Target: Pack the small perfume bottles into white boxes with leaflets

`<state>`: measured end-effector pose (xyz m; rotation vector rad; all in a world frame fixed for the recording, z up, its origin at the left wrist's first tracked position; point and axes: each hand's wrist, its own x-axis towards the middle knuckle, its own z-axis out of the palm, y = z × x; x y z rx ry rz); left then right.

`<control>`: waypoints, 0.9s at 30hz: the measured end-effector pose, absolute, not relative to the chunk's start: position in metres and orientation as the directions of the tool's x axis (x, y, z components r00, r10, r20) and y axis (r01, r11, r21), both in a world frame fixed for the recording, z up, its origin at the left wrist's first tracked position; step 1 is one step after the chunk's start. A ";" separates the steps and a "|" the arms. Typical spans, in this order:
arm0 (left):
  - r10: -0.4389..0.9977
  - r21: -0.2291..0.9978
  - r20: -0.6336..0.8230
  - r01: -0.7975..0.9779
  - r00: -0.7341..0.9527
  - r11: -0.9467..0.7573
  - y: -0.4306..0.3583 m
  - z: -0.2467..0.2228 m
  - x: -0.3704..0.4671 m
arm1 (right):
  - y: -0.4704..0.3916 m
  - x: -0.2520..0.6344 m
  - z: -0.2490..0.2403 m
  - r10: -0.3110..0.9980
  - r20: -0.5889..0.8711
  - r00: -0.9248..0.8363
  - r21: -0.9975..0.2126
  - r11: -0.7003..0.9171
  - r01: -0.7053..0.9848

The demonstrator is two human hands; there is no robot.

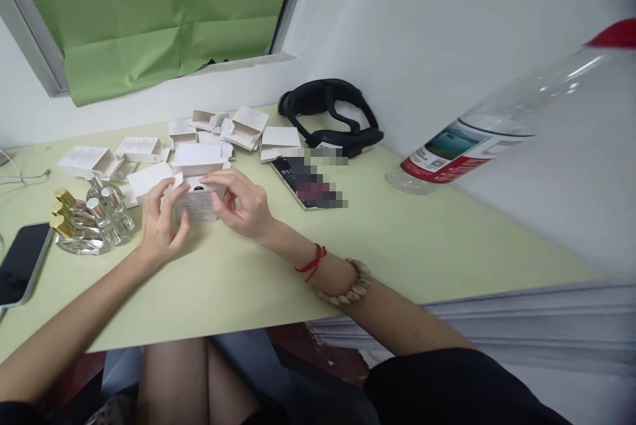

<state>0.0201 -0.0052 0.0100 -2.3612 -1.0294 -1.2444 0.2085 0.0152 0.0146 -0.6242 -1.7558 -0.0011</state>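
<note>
A small white carton (197, 206) with fine print on its near face stands on the table between my hands. Its top is open, and a small dark spot shows at the opening. My left hand (161, 223) grips the carton's left side, fingers curled over the upper edge and thumb near the front. From the right, my right hand (243, 203) has its fingertips bent in at the top right edge. Just behind sits another open white carton (197, 157). Left of my left hand stand several glass perfume bottles (102, 216) with gold and silver caps.
Several open white cartons (92, 161) lie along the back of the table (248, 292). A black headset (330, 117) and a phone (293, 180) are at the back right. Another phone (22, 263) lies at the left edge. A large clear plastic bottle (462, 140) stands at the right.
</note>
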 end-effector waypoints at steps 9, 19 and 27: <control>0.452 0.026 0.767 0.682 0.455 -0.731 -0.002 0.011 0.021 | 0.013 0.207 0.016 0.557 0.823 -0.115 -0.500 0.805 0.320; 0.444 0.068 0.773 0.637 0.453 -0.768 -0.001 0.016 0.018 | 0.007 0.203 0.025 0.660 0.751 -0.019 -0.658 0.750 0.058; 0.429 0.056 0.778 0.629 0.460 -0.775 -0.002 0.018 0.018 | 0.013 0.208 0.027 0.657 0.751 0.058 -0.650 0.723 0.234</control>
